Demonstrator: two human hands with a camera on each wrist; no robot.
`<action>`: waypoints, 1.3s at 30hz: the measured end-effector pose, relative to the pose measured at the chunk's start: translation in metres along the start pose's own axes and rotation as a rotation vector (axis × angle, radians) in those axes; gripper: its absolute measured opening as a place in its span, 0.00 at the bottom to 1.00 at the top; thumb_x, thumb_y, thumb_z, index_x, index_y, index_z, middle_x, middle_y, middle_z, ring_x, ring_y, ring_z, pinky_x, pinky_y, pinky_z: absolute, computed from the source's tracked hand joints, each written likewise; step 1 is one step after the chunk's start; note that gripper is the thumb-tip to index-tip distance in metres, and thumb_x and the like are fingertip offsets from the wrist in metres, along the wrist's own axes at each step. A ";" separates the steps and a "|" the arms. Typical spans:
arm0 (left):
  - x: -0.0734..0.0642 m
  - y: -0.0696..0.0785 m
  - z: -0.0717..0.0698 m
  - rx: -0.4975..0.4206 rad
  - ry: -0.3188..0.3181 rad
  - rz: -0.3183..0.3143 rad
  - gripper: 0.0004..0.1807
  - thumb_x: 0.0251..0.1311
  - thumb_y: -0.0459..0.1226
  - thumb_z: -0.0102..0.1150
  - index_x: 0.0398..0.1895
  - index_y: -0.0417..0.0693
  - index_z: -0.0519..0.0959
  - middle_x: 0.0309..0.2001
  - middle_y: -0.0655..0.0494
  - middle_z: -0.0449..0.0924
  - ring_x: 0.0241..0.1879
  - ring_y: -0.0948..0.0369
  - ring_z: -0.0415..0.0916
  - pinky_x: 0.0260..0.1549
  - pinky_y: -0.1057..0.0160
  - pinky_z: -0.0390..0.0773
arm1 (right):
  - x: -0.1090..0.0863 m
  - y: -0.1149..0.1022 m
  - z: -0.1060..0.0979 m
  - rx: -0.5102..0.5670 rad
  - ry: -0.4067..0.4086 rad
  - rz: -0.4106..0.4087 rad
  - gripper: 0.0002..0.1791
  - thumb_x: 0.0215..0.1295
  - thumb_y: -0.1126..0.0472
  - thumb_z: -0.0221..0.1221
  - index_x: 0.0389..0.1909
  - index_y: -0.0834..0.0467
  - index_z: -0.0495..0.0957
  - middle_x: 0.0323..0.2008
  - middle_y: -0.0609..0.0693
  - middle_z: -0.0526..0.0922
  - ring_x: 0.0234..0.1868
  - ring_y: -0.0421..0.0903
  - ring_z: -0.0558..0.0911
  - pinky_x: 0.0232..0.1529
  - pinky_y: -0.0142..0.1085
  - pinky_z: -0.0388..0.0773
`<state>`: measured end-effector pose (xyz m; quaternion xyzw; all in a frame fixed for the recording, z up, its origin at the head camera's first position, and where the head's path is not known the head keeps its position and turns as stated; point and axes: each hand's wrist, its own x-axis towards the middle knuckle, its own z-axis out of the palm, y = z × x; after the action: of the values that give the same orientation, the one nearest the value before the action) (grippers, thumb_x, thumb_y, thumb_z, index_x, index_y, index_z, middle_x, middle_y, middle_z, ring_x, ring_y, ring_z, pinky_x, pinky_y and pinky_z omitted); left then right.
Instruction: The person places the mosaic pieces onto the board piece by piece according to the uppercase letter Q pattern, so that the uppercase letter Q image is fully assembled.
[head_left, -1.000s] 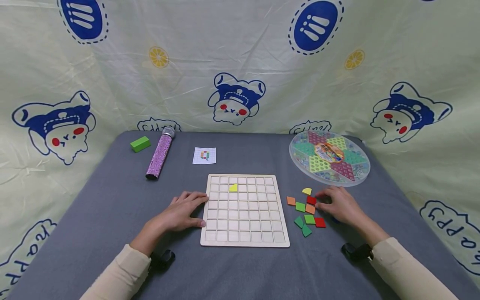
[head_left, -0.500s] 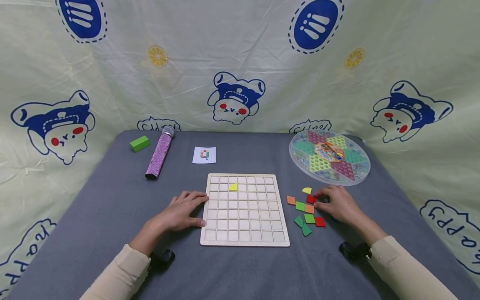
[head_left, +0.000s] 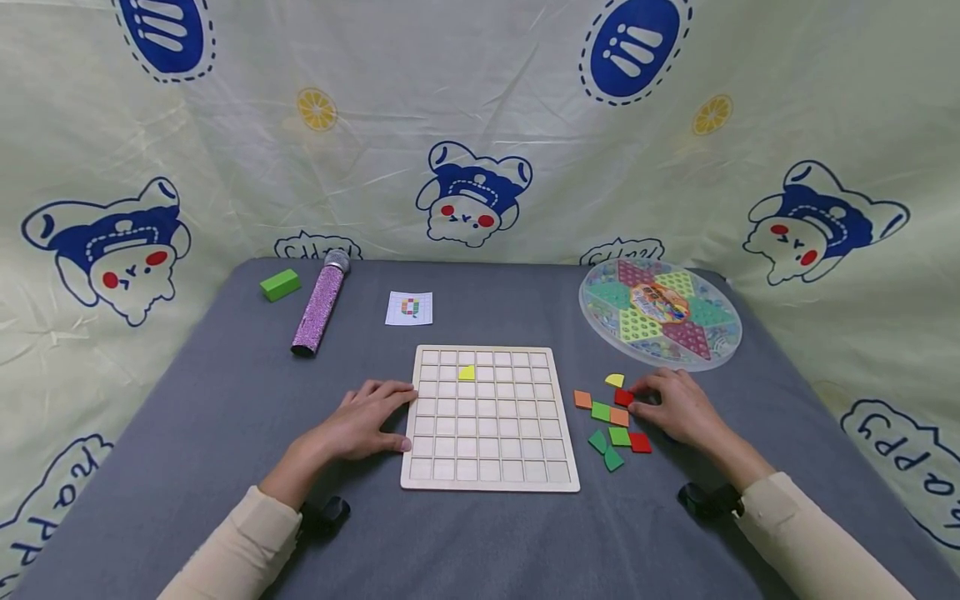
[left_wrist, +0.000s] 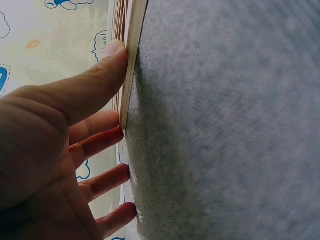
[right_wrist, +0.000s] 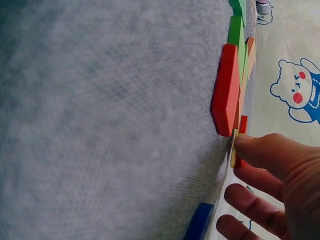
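Note:
In the head view, my left hand (head_left: 371, 421) rests at the left edge of a wooden grid board (head_left: 487, 483), its fingers extended. The thumb (left_wrist: 112, 60) touches the board's side in the left wrist view. One yellow tile (head_left: 467, 373) sits in a square of the board's second row. My right hand (head_left: 678, 408) pinches a red tile (head_left: 622, 397) at its right side with thumb and index finger. A thin yellow edge (right_wrist: 233, 150) shows beside the thumb in the right wrist view. Close by lie an orange tile (head_left: 618, 417) and a yellow half-round tile (head_left: 614, 380).
More tiles lie right of the board: orange (head_left: 582, 400), light green (head_left: 619, 437), red (head_left: 640, 442) and dark green (head_left: 613, 459). A blue piece (right_wrist: 200, 220) is near the right hand. Behind are a round game box (head_left: 660, 312), pattern card (head_left: 409, 308), glittery microphone (head_left: 321, 308) and green block (head_left: 281, 285).
My right hand has shifted slightly left at the red tile, and the orange tile beside it has moved a little left. The left hand stays at the board's edge.

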<state>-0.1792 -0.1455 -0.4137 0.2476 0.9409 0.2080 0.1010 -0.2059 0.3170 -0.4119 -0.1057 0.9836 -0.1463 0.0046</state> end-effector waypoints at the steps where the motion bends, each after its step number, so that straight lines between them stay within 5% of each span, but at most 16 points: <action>1: 0.000 0.000 0.000 0.001 0.000 0.001 0.38 0.53 0.50 0.65 0.67 0.49 0.65 0.67 0.53 0.63 0.64 0.49 0.58 0.53 0.45 0.60 | 0.000 -0.001 0.000 0.004 0.003 0.001 0.16 0.57 0.55 0.64 0.43 0.59 0.82 0.41 0.58 0.78 0.44 0.55 0.71 0.45 0.52 0.67; 18: 0.001 0.001 -0.001 0.007 -0.007 -0.009 0.38 0.53 0.50 0.64 0.67 0.49 0.65 0.67 0.52 0.63 0.64 0.49 0.58 0.54 0.45 0.60 | 0.012 -0.056 -0.008 0.074 0.069 -0.091 0.15 0.59 0.56 0.63 0.45 0.58 0.82 0.43 0.56 0.79 0.47 0.54 0.72 0.47 0.54 0.69; 39: -0.001 0.001 0.000 0.000 0.007 0.000 0.38 0.53 0.50 0.65 0.67 0.49 0.65 0.67 0.53 0.63 0.64 0.49 0.59 0.52 0.45 0.60 | 0.055 -0.130 0.019 0.071 0.086 -0.250 0.13 0.55 0.56 0.65 0.41 0.55 0.83 0.38 0.50 0.80 0.43 0.49 0.71 0.45 0.46 0.67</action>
<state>-0.1782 -0.1454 -0.4128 0.2469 0.9411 0.2091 0.0978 -0.2320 0.1787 -0.3911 -0.2207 0.9562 -0.1851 -0.0523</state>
